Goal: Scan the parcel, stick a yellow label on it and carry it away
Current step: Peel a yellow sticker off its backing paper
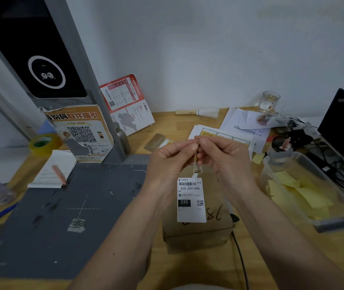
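The person was at the labelling step. Both hands were raised together above the parcel (198,208), a brown cardboard box that sat on the wooden table (137,143) just to the right of the dark scanning mat (62,216). The left hand (167,162) and the right hand (225,158) met at the fingertips, each grip pinching a small yellow label (197,162) that hung edge-on between them; it looked as though the backing was being peeled away, though the strip was too thin in view to be sure. The white shipping label (191,199) with its barcode faced up on the parcel's top, so the scan was probably done already, judging by the parcel lying off the mat.

The next move would call for separating the sticker cleanly, then lowering it flat onto a bare patch of cardboard without covering the barcode, and pressing it down. After that both hands would need to come free to lift the parcel.

As for containers, a clear plastic tub (305,185) stood at the right edge of the table and held a loose heap of pale yellow paper slips (298,191). A glass jar (270,101) stood by the wall; what it held could not be made out. A sheet of yellow labels (225,136) lay just behind the hands.
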